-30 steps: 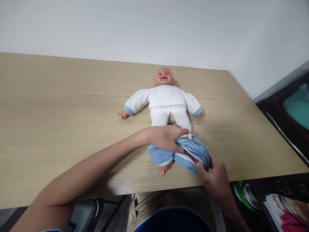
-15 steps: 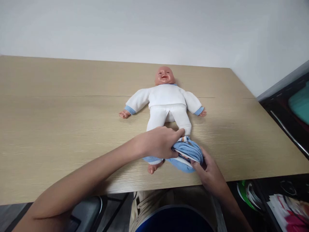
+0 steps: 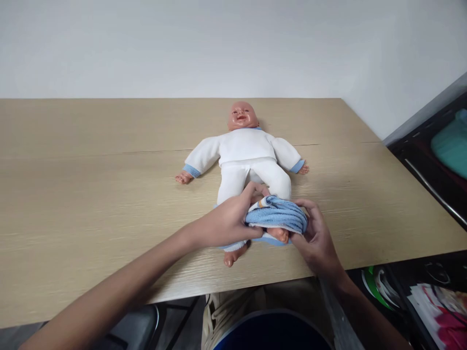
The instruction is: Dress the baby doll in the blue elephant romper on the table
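A baby doll [image 3: 248, 146] in a white top and white trousers with blue cuffs lies on its back, its feet toward me. A bunched blue garment [image 3: 277, 214] with white edging and a small orange mark is gathered around the foot on the right, whose toes [image 3: 280, 235] poke out below it. My left hand [image 3: 233, 214] grips the garment's left side between thumb and fingers. On the opposite side, my right hand [image 3: 315, 238] pinches its edge. The doll's other bare foot [image 3: 235, 255] rests on the table beside my left wrist.
The doll lies near the front edge of a light wooden table [image 3: 91, 194], which meets a white wall [image 3: 219, 48] behind. A black shelf unit with a teal item [image 3: 452, 146] stands on the right. Lower right are papers [image 3: 434, 311]; a dark chair [image 3: 134, 325] is at lower left.
The garment has slid further up over the doll's foot, so the toes now show. My hands have spread it wider, the left shifting slightly left. The view has tilted slightly.
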A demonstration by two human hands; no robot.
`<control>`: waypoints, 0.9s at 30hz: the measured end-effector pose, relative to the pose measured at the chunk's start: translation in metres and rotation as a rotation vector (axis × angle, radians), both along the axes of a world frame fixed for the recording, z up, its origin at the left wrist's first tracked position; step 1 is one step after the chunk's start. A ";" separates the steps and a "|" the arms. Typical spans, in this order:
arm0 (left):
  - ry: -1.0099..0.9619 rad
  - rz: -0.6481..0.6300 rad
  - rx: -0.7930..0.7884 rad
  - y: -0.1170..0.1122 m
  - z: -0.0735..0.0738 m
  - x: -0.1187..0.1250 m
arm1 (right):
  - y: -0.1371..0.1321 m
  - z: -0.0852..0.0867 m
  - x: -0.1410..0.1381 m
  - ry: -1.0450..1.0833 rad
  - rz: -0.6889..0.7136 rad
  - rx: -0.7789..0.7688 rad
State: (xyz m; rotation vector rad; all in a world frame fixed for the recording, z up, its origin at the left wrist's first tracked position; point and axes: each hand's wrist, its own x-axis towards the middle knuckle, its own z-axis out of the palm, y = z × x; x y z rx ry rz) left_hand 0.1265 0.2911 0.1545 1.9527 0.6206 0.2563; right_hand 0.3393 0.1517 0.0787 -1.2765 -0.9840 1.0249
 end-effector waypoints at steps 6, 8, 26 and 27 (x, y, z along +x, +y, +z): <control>-0.041 0.041 0.290 0.004 -0.011 -0.003 | 0.018 0.019 0.028 -0.273 0.152 0.049; -0.075 0.038 0.348 0.005 -0.015 -0.004 | 0.025 0.023 0.035 -0.353 0.179 0.096; 0.026 0.056 0.442 0.020 -0.008 -0.048 | 0.074 0.050 0.082 -0.522 0.742 0.204; 0.040 0.064 0.455 0.024 -0.007 -0.052 | 0.079 0.048 0.082 -0.488 0.735 0.213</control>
